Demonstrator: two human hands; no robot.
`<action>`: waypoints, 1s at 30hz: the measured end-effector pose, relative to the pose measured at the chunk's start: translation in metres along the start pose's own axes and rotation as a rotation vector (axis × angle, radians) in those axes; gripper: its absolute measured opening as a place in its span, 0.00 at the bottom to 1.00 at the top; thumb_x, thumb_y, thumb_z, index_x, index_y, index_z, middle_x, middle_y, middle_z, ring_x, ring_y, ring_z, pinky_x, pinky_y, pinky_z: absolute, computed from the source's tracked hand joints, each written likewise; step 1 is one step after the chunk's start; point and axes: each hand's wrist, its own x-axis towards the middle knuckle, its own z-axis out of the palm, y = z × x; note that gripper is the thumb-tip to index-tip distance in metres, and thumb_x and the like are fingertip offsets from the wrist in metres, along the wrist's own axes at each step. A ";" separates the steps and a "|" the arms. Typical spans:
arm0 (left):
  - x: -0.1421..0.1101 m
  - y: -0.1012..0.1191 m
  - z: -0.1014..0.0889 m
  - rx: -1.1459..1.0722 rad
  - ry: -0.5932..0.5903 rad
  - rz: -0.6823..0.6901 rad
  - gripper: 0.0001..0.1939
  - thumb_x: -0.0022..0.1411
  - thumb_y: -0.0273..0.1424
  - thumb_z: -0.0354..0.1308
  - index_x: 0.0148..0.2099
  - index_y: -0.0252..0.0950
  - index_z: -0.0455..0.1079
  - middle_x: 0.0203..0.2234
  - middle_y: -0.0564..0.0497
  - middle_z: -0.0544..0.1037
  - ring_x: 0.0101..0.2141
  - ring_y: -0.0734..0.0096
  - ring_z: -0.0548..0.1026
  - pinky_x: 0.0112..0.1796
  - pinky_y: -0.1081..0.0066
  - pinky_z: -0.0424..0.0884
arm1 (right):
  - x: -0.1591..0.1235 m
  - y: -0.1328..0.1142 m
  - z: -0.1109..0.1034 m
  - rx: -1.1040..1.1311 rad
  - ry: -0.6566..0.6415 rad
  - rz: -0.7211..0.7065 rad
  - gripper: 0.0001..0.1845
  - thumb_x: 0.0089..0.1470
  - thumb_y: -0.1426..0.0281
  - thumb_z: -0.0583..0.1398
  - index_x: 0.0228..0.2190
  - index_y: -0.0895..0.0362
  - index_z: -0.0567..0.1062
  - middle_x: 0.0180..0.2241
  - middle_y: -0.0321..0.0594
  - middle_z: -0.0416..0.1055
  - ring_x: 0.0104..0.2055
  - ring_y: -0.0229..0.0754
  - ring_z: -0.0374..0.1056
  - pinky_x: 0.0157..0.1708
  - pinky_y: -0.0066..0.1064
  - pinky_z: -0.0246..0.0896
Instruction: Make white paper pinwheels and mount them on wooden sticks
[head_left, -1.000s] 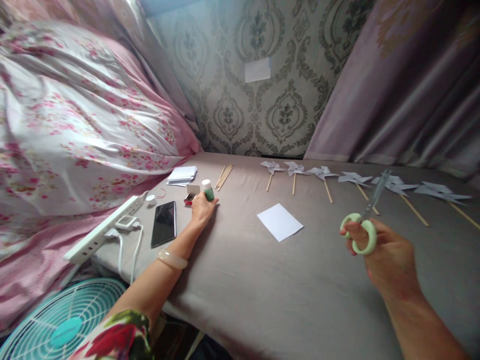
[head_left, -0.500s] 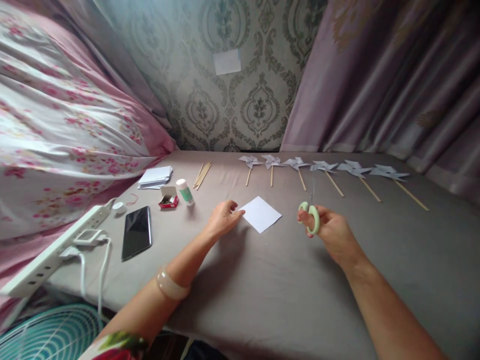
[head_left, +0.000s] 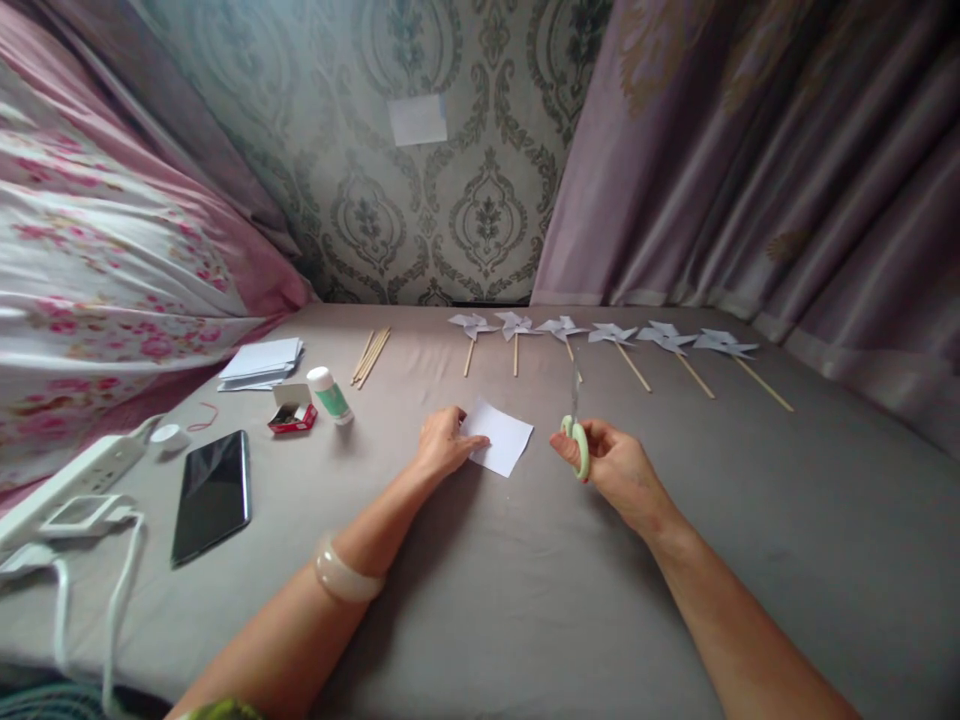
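Note:
A square sheet of white paper (head_left: 504, 440) is pinched at its left edge by my left hand (head_left: 450, 441), thumb on top and fingers behind it. To the right of the paper, my right hand (head_left: 616, 462) grips a pair of scissors (head_left: 580, 450) with pale green handles, the fingers through the loops. The blades point away from me, toward the wall, and stand apart from the paper. Whether the blades are spread is hard to make out.
Several paper pinwheels (head_left: 613, 334) on sticks lie in a row at the back. To the left are wooden sticks (head_left: 373, 358), a glue stick (head_left: 330, 397), a small red box (head_left: 292, 412), a paper stack (head_left: 261, 362), a phone (head_left: 213, 497) and a power strip (head_left: 86, 478) with cables.
My left hand has taken hold of the paper, which is now turned and tilted. The scissors have come nearer to it. The camera view has shifted to the right.

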 end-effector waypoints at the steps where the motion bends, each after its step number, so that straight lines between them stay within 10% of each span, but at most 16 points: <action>1: 0.000 0.001 0.000 -0.050 -0.014 -0.009 0.10 0.46 0.35 0.65 0.30 0.35 0.71 0.26 0.48 0.74 0.34 0.62 0.72 0.32 0.71 0.62 | 0.000 0.000 0.001 0.006 0.004 0.001 0.26 0.29 0.51 0.70 0.24 0.59 0.74 0.23 0.36 0.71 0.24 0.35 0.63 0.24 0.27 0.58; 10: -0.020 0.028 -0.010 -1.309 -0.130 -0.225 0.22 0.38 0.38 0.70 0.37 0.34 0.75 0.33 0.48 0.78 0.30 0.71 0.74 0.32 0.72 0.69 | -0.004 -0.011 0.004 0.074 0.119 0.063 0.26 0.29 0.53 0.71 0.24 0.59 0.72 0.17 0.30 0.65 0.17 0.31 0.56 0.15 0.25 0.50; 21: -0.036 0.039 0.002 -1.362 -0.165 -0.210 0.22 0.41 0.37 0.71 0.39 0.32 0.75 0.33 0.46 0.79 0.26 0.73 0.74 0.28 0.74 0.67 | -0.007 -0.002 0.013 0.355 -0.013 0.054 0.21 0.34 0.61 0.71 0.23 0.57 0.67 0.16 0.26 0.63 0.16 0.30 0.58 0.14 0.22 0.50; 30: -0.053 0.057 0.007 -1.416 -0.166 -0.110 0.18 0.41 0.35 0.71 0.35 0.34 0.74 0.31 0.50 0.78 0.27 0.77 0.70 0.28 0.76 0.64 | -0.010 0.000 0.028 0.393 0.172 -0.005 0.23 0.33 0.59 0.70 0.26 0.56 0.67 0.18 0.26 0.64 0.17 0.30 0.59 0.16 0.24 0.53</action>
